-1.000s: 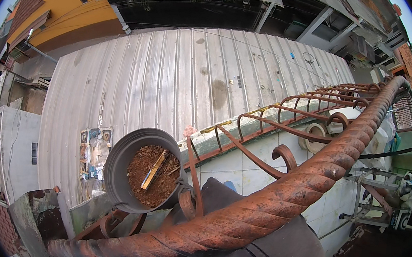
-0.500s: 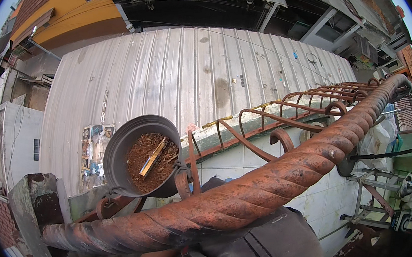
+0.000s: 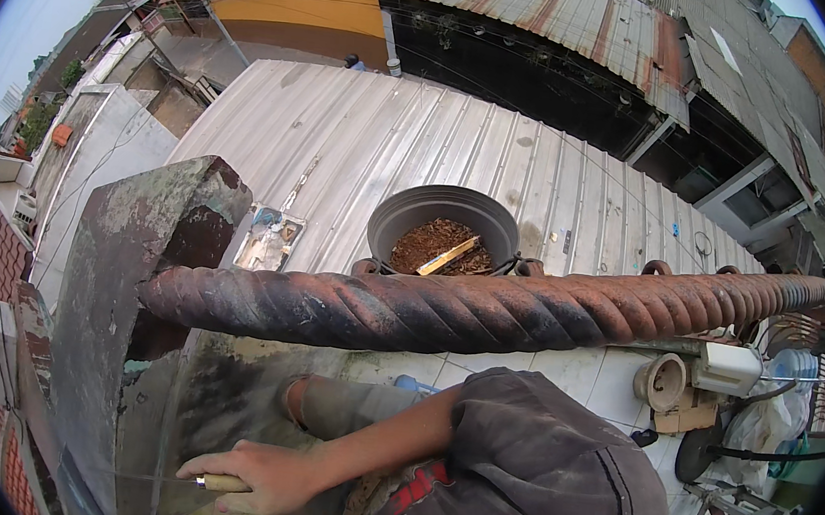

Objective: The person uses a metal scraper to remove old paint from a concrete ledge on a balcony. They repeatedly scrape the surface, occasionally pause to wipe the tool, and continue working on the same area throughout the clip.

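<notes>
Gripping: we had our right hand [image 3: 261,478] clenched around a tool [image 3: 226,483] by its yellowish handle, on our side of the twisted rail [image 3: 387,310], nearer its left end.
Shaft [image 3: 176,480]: thin, it ran left toward the grey post [image 3: 109,326] at the rail's left end; whether they touched, we could not tell.
Left hand: we could not tell its grip.
Pot [image 3: 485,217]: just beyond the rail, it held brown shreds [image 3: 422,242] and a yellowish strip [image 3: 449,256].
</notes>
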The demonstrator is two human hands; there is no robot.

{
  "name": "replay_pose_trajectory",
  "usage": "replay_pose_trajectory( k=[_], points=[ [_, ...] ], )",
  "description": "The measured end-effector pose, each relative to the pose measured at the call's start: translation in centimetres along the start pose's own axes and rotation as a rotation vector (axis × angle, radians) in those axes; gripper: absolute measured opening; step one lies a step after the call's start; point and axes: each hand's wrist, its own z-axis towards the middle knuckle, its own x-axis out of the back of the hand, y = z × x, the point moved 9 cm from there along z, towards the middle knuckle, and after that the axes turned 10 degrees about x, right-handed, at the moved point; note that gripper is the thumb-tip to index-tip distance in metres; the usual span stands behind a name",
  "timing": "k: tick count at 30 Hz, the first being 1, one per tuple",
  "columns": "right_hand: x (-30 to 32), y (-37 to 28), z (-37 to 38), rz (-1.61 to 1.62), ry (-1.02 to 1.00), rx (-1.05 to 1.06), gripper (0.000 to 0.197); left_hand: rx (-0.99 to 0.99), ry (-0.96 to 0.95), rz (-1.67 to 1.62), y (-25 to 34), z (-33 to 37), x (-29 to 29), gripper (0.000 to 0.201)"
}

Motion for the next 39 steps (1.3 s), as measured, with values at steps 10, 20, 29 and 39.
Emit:
replay_pose_trajectory(
  k=[10, 20, 29, 39],
  points=[
    [-0.2, -3.7, -4.0, -0.327, 0.165, 0.056, 0.039, 0.322, -0.492, -0.448, -2.3, 1.4, -6.4, 0.033],
    [-4.2, -8.2, -7.3, -0.742, 0.332, 0.426, 0.026, 0.174, -0.685, -0.803, 3.9, 1.7, -10.6, 0.040],
    [-4.8, -8.1, -6.9, -0.606, 0.293, 0.324, 0.027, 0.125, -0.804, -0.884, 6.5, 2.1, -12.3, 0.046],
    [-5.9, -9.5, -6.1, -0.779, 0.197, 0.548, 0.023, 0.128, -0.875, -0.884, 6.3, 2.6, -13.8, 0.054]
  ],
)
